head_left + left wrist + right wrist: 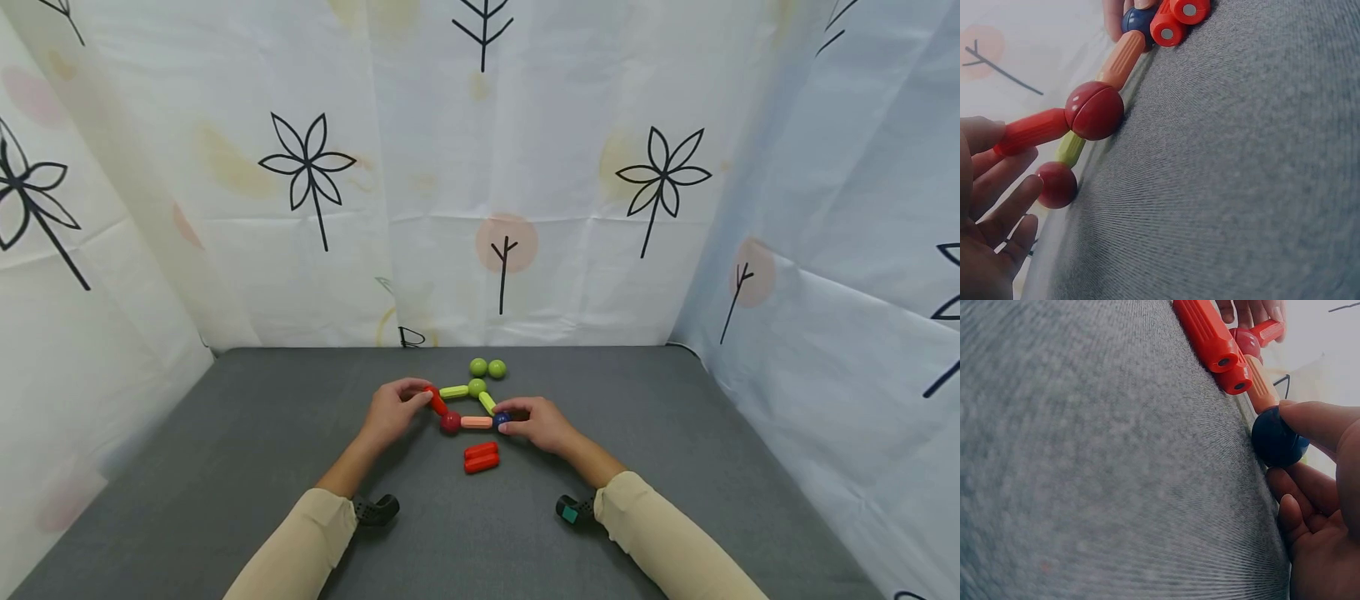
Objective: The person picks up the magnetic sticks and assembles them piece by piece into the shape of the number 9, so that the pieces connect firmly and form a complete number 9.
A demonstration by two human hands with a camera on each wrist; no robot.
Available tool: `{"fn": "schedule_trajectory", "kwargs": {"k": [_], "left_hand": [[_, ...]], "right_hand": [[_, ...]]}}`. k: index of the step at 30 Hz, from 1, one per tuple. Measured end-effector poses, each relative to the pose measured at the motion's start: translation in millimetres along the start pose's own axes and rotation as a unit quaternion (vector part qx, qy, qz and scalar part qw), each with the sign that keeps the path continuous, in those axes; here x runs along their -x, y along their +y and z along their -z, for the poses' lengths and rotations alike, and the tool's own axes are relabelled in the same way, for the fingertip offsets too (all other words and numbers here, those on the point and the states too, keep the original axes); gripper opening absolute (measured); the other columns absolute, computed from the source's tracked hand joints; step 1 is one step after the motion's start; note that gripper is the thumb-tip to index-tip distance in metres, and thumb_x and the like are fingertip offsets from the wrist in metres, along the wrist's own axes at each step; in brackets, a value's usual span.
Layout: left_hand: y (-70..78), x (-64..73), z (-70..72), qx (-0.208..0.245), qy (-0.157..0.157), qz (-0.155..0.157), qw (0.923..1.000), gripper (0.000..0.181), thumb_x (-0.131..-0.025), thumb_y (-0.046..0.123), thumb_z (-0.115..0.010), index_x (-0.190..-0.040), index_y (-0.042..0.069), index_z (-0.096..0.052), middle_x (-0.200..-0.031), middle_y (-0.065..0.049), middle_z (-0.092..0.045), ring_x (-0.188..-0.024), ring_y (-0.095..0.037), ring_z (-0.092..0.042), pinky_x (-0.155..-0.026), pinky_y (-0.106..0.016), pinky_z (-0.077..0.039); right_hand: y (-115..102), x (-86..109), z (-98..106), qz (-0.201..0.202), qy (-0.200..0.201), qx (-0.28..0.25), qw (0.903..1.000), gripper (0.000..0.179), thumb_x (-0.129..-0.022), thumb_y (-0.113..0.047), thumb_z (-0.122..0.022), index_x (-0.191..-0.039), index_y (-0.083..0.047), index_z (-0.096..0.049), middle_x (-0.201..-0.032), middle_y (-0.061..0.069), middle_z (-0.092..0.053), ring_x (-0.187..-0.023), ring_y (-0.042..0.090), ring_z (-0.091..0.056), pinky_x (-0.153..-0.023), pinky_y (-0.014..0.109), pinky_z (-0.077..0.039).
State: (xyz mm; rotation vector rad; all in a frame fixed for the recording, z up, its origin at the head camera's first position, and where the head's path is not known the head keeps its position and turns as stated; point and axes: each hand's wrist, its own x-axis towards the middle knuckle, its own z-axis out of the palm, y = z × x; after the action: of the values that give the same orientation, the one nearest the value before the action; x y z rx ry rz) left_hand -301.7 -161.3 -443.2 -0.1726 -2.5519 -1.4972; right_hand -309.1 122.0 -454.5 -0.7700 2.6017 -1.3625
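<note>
My left hand point(393, 412) pinches a red ribbed stick point(1035, 130) between thumb and fingers. That stick meets a dark red ball point(451, 422), from which a peach stick point(477, 422) runs right to a dark blue ball point(1275, 439). The thumb and fingers of my right hand point(542, 423) grip the blue ball. Behind these, a yellow-green stick point(453, 392) and a second yellow-green stick point(487, 403) meet at a green ball point(477, 387). Another red ball point(1057, 184) sits by my left fingers at the end of a yellow-green stick. Fingers partly hide some joints.
Two loose green balls, one at left point(478, 367) and one at right point(497, 368), lie behind the linked pieces. In front, two red sticks point(481, 457) lie side by side on the grey table point(465, 533). Patterned white cloth point(442, 167) stands behind and at both sides.
</note>
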Motion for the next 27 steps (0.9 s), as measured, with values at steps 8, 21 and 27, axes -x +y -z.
{"fn": "schedule_trajectory", "kwargs": {"k": [8,21,27], "left_hand": [[-2.7,-0.9,-2.8,0.022,0.002,0.001,0.9998,0.024,-0.089,0.016,-0.073,-0.111,0.007,-0.07,-0.097,-0.007,-0.071,-0.092,-0.022,-0.065,-0.074,-0.034,-0.051],[-5.6,-5.0,-8.8,0.017,0.016,0.057,0.9981,0.041,-0.09,0.02,-0.072,-0.125,0.004,-0.062,-0.098,-0.011,-0.072,-0.084,-0.021,-0.065,-0.071,-0.034,-0.048],[-4.1,-7.7,-11.7,0.016,0.016,0.088,0.9959,0.046,-0.088,0.018,-0.073,-0.13,0.002,-0.059,-0.101,-0.015,-0.071,-0.078,-0.021,-0.067,-0.069,-0.035,-0.049]], "right_hand": [[1.2,-0.3,-0.6,0.005,0.002,0.001,1.0,0.029,-0.088,-0.016,-0.073,-0.117,-0.01,-0.071,-0.114,0.006,-0.066,-0.098,0.019,-0.06,-0.086,0.038,-0.049],[-0.3,-0.5,-0.2,0.001,0.0,-0.009,1.0,0.03,-0.088,-0.015,-0.073,-0.117,-0.008,-0.07,-0.113,0.007,-0.067,-0.096,0.019,-0.06,-0.084,0.038,-0.049],[0.1,-1.1,-0.3,0.004,-0.001,-0.01,0.9999,0.029,-0.088,-0.015,-0.073,-0.116,-0.009,-0.071,-0.113,0.006,-0.067,-0.096,0.019,-0.061,-0.083,0.037,-0.049]]}}
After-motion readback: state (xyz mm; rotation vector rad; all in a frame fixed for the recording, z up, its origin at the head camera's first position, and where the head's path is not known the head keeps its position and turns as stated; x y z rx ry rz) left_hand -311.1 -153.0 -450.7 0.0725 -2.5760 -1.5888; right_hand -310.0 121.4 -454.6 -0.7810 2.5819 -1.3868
